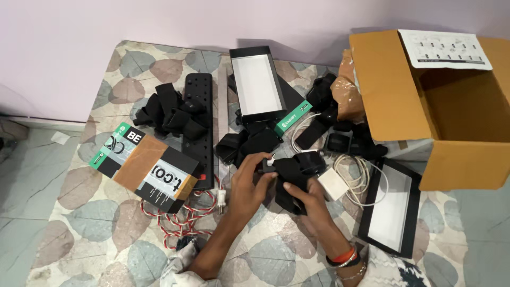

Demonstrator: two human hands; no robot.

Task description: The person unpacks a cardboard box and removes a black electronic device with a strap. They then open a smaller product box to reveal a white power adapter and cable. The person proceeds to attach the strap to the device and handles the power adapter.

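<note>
Head view: I have both hands closed on one black strap bundle (293, 178) at the table's middle, just in front of me. My left hand (249, 183) grips its left end, fingers curled over the top; my right hand (307, 199) clamps it from below, thumb across the fabric. The hands sit close together, the bundle between them.

To handle it well, I judge that the grip should stay near the ends, so the limp fabric does not sag or snag the white cable (361, 178) just beside it, and that the pull should be even, not jerked.

The bundle's long axis runs roughly left to right, tilted a little down toward my right hand; which end is its head I cannot tell, as the folds hide it.

Outward: a white adapter (333, 184) touches the bundle on the right; a black tray (390, 207) lies beyond it; a power strip (197, 119), a printed box (146, 167) and a red-white cord (178, 220) lie to the left; a cardboard carton (446, 106) stands at far right.
</note>
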